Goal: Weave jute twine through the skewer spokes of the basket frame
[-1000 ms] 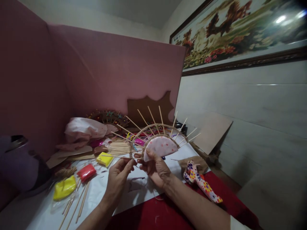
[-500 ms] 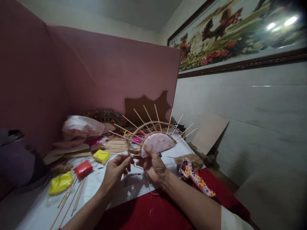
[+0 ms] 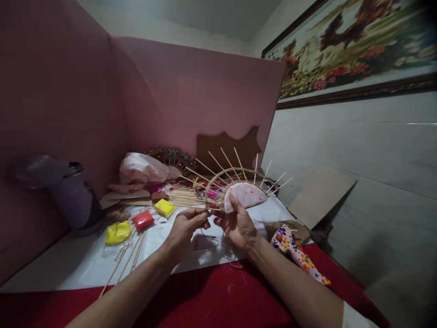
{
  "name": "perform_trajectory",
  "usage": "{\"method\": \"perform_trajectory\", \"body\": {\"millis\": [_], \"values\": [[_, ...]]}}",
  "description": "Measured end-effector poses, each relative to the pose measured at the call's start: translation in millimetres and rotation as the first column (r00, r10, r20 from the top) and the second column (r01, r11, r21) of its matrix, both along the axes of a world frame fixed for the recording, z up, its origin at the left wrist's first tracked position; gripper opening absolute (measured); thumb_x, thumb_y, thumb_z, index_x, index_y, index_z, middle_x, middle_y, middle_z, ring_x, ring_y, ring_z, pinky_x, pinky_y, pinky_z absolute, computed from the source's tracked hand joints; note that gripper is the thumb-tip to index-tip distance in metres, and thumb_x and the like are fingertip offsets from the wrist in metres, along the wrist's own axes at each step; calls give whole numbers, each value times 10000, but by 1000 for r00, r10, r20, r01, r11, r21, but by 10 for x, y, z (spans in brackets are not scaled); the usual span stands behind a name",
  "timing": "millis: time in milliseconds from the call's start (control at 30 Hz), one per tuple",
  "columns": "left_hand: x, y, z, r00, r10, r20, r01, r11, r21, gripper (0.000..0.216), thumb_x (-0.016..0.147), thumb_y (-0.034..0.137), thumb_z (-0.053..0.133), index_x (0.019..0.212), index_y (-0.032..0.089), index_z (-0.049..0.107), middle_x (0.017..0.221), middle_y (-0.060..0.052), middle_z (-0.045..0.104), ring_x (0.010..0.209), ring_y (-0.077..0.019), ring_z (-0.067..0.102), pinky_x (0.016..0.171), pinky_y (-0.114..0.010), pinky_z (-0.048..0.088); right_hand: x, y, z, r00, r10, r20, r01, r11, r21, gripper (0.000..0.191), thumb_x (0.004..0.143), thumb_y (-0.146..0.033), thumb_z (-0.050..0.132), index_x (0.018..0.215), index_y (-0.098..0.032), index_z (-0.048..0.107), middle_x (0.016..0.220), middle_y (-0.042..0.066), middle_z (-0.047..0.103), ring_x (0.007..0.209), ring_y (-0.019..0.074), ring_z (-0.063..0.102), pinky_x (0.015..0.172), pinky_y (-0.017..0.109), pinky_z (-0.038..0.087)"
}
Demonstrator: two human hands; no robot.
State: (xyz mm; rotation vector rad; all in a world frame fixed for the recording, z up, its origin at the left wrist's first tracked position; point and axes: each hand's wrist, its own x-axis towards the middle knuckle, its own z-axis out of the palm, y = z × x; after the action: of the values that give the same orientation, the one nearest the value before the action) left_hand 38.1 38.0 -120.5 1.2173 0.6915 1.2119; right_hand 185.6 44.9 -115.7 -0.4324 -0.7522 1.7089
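A half-round stick frame [image 3: 229, 171] is held up over the table, its thin wooden sticks fanning outward through a twine-wrapped arch. At its centre is a half disc [image 3: 246, 195] covered in pale pink spotted cloth. My right hand [image 3: 239, 225] grips this half disc from below, thumb on the cloth front and fingers behind. My left hand [image 3: 187, 225] is closed in a pinch at the arch's lower left end; whether it also pinches the loose twine is hidden. Thin twine [image 3: 234, 259] hangs below my hands toward the table.
Yellow [image 3: 118, 233] and red [image 3: 143, 220] clay packets and loose sticks [image 3: 128, 257] lie left. Behind are pink cloth [image 3: 143, 169], a stick pile [image 3: 186, 197] and brown cardboard [image 3: 228, 148]. A flowered cloth shape [image 3: 300, 255] lies right; a purple container [image 3: 78, 200] stands far left.
The view has turned left, so everything sits further right in the picture, and more of the purple container shows. Both hands keep nearly the same hold on the stick frame.
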Motion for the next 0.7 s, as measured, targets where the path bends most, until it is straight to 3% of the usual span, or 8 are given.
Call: {"method": "perform_trajectory", "body": {"millis": [300,567,700], "values": [[4,-11,-2,1000,-25,15,27,994,-107,157,647,254,694,693,120,626,470,53,447,417,-63,408,456,-218,383,28,-16,33,1000,16,12,-16,1000,-9,311,870,-401,427,842,-152,613,716,69,694,597,157,629,472,227,430],[16,-6,6,999,-32,-40,27,992,-126,201,674,316,673,667,126,609,386,92,346,301,-24,228,327,-184,221,2,-23,55,1000,-23,-10,23,999,-43,282,883,-378,408,784,-180,584,644,36,681,556,149,632,429,205,388],[14,24,-29,995,37,-95,-45,995,-84,227,653,321,694,675,104,629,424,58,442,308,-24,293,325,-182,176,19,9,33,1000,-11,-17,11,999,-46,282,893,-351,386,758,-191,575,647,29,684,538,148,640,432,208,396]]}}
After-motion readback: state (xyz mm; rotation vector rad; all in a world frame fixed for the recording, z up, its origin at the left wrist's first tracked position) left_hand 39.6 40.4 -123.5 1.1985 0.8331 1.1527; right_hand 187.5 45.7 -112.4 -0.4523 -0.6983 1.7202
